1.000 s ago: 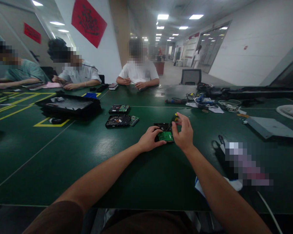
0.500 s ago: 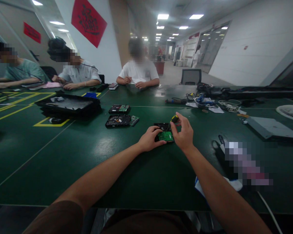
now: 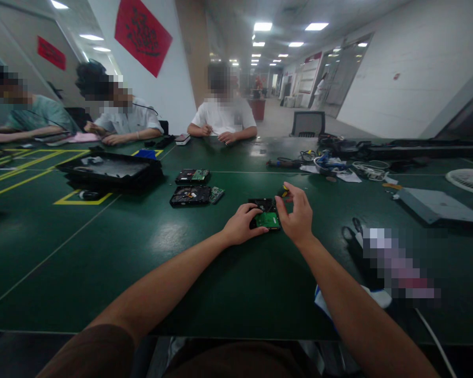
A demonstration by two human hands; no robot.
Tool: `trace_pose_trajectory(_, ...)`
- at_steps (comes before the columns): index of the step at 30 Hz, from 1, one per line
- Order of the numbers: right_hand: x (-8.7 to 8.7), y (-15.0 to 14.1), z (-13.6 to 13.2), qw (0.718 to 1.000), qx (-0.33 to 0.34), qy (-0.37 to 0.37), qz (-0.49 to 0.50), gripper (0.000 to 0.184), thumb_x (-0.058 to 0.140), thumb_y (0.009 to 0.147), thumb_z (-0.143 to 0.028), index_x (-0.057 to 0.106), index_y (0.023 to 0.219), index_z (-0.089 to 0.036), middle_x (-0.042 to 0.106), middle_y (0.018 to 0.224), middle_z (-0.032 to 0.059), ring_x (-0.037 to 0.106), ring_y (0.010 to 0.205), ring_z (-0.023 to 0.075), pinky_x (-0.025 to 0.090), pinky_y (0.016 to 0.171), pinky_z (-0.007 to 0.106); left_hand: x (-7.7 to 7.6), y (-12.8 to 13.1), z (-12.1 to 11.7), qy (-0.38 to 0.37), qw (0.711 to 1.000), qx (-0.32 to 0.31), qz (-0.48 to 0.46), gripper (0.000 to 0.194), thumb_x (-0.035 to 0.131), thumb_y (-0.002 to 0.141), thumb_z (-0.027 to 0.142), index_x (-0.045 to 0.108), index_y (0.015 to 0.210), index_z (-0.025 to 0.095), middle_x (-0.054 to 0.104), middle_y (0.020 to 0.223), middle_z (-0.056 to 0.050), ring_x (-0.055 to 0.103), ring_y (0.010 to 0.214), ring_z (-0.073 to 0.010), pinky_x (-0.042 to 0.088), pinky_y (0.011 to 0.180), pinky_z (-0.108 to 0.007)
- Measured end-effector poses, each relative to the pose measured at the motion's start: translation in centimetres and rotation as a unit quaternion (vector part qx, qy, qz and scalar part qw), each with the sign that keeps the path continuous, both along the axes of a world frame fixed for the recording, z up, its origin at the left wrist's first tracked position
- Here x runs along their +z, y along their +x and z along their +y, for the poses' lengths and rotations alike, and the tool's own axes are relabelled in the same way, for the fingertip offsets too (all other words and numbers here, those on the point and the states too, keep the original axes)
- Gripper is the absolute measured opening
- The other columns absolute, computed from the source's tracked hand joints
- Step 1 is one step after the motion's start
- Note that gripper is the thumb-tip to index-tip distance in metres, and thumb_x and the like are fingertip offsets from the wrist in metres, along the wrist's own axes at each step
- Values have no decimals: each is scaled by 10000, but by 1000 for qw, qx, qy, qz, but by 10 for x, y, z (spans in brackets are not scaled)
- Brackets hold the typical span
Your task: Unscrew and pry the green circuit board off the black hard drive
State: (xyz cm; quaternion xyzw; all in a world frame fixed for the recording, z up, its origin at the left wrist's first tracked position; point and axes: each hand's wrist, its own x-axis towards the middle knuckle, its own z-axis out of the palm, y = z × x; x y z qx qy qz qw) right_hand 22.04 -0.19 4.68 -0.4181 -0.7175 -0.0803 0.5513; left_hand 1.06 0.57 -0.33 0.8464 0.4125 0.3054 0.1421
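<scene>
A hard drive (image 3: pixel 268 219) with a green circuit board lies on the table in front of me. My left hand (image 3: pixel 244 224) grips it from the left, thumb along the near edge and fingers over the far part. Between the fingertips of my right hand (image 3: pixel 297 212) is the black-and-yellow handle of a screwdriver (image 3: pixel 283 192). The tool slants down towards the drive; its tip is too small to make out. Further left lie another hard drive (image 3: pixel 189 196), a loose circuit board (image 3: pixel 216 195) beside it, and a third drive (image 3: pixel 192 176) just behind.
A stack of black trays (image 3: pixel 112 170) stands on the green table (image 3: pixel 173 283) at the left. Cables (image 3: pixel 331 163) and a grey metal case (image 3: pixel 441 206) lie to the right. A white cloth (image 3: pixel 376 297) is by my right forearm. Several people sit around the table, one opposite (image 3: pixel 224 116).
The screwdriver handle has turned between my right fingertips, showing its yellow marks differently. My left hand and the hard drive have stayed in place.
</scene>
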Motion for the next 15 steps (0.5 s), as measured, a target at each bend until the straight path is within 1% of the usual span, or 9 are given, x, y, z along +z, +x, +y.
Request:
trace_pose_trajectory(4, -2, 0, 1, 1000, 3, -4, 4, 469, 534, 988, -304, 472, 1447, -231, 634, 1301, 135, 664, 1080, 268, 594, 905, 478, -1, 0, 0, 5, 1000, 0, 0, 678, 746, 800, 619, 586, 1348, 254, 512, 1406, -123, 459, 1371, -326, 436, 1151, -518)
trace_pose_trajectory(9, 0, 0, 0, 1000, 4, 2, 9, 441, 595, 963, -319, 521, 1389, -233, 646, 1228, 129, 663, 1048, 269, 610, 845, 458, -1, 0, 1, 9, 1000, -3, -5, 670, 755, 797, 604, 590, 1342, 252, 514, 1404, -129, 463, 1364, -332, 441, 1146, -521)
trace_pose_trajectory(15, 1, -1, 0, 1000, 10, 2, 11, 426, 542, 987, -277, 507, 1409, -229, 637, 1260, 130, 659, 1056, 256, 597, 890, 461, 0, 0, 0, 0, 1000, -1, -4, 666, 747, 803, 607, 588, 1344, 252, 504, 1416, -131, 459, 1369, -335, 446, 1140, -529)
